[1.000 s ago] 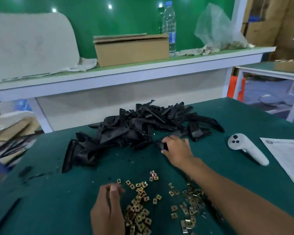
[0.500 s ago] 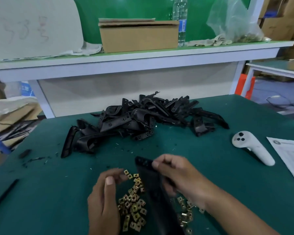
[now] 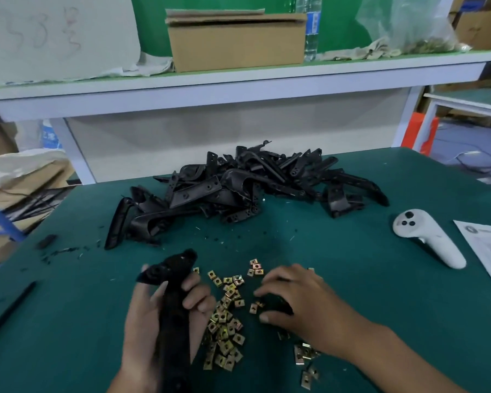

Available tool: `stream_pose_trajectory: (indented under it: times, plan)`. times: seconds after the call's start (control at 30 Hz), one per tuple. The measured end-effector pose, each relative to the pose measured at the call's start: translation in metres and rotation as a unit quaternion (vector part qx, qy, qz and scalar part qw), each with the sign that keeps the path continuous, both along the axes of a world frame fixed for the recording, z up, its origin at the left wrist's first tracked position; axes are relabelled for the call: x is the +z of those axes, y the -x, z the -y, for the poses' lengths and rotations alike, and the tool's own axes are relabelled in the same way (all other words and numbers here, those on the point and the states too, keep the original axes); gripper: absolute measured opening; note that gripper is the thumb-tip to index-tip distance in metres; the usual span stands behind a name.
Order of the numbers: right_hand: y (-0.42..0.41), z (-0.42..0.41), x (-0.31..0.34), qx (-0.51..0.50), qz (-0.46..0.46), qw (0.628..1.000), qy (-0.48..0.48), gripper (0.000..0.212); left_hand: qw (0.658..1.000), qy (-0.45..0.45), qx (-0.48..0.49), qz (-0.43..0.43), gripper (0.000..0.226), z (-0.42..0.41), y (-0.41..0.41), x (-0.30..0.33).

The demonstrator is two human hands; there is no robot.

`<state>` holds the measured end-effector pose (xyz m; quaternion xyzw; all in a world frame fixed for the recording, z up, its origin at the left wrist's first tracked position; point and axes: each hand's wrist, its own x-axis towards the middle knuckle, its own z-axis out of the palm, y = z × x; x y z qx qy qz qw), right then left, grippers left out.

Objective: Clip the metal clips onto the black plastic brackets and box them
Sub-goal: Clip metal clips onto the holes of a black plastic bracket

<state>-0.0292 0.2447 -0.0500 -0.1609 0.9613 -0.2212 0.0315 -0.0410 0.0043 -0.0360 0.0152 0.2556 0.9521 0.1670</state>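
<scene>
Head view: my left hand [image 3: 165, 321] curls its fingers around a black bracket [image 3: 172, 302] above the counter [image 3: 352, 279] — right hand [image 3: 298, 303], fingers bent, rests on the metal clips [image 3: 227, 321], pinching I cannot tell what.

A green-topped bench [image 3: 352, 279] fills the foreground; behind it a white shelf [image 3: 238, 83] runs before a green wall [image 3: 150, 21].

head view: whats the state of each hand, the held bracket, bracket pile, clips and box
left hand: grips a bracket
bracket: held upright off the table, blurred
right hand: curled over the clips, fingertips down
clips: loose, scattered on the table
bracket pile: heaped, untouched
box: on the shelf, flaps partly raised
</scene>
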Motion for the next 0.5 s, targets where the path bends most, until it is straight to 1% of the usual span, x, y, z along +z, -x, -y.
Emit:
stream_pose_trajectory:
  times: [0.03,0.07,0.1,0.17,0.23,0.3,0.33,0.37,0.4,0.43,0.5]
  plan:
    - [-0.001,0.001,-0.003,0.002,-0.032,0.999,-0.003,0.037,0.999,-0.007,-0.031,-0.012,0.051,0.0,-0.002,-0.001]
    - [0.0,0.003,-0.004,0.002,-0.06,0.998,-0.004,0.03,0.998,-0.006,-0.047,-0.03,0.064,-0.002,-0.004,-0.001]
    - [0.0,0.004,-0.004,0.001,-0.08,0.997,-0.006,0.025,0.997,0.007,-0.059,-0.048,0.07,-0.003,-0.005,-0.002]
    - [-0.001,0.006,-0.002,-0.001,-0.098,0.995,0.001,0.017,0.994,0.034,-0.07,-0.073,0.068,-0.006,-0.009,-0.002]
    - [-0.003,0.008,-0.002,-0.002,-0.094,0.995,0.037,0.011,0.993,0.066,-0.068,-0.068,0.064,-0.01,-0.014,-0.001]
    - [-0.005,0.008,-0.001,-0.01,-0.081,0.99,0.118,0.014,0.992,0.096,-0.065,-0.054,0.073,-0.015,-0.017,0.0]
    - [-0.006,0.008,0.001,-0.017,-0.078,0.983,0.167,0.017,0.987,0.137,-0.061,-0.053,0.073,-0.016,-0.019,0.001]
    - [-0.005,0.007,0.002,-0.029,-0.063,0.972,0.224,0.019,0.975,0.207,-0.06,-0.056,0.069,-0.016,-0.02,0.002]
    - [-0.005,0.007,0.005,-0.043,-0.029,0.955,0.293,0.02,0.958,0.27,-0.065,-0.071,0.061,-0.016,-0.019,0.001]
    - [-0.006,0.007,0.009,-0.054,0.015,0.93,0.364,0.021,0.944,0.309,-0.073,-0.089,0.05,-0.016,-0.019,0.0]
    - [-0.006,0.006,0.015,-0.069,0.083,0.878,0.466,0.024,0.932,0.335,-0.089,-0.102,0.029,-0.02,-0.021,0.0]
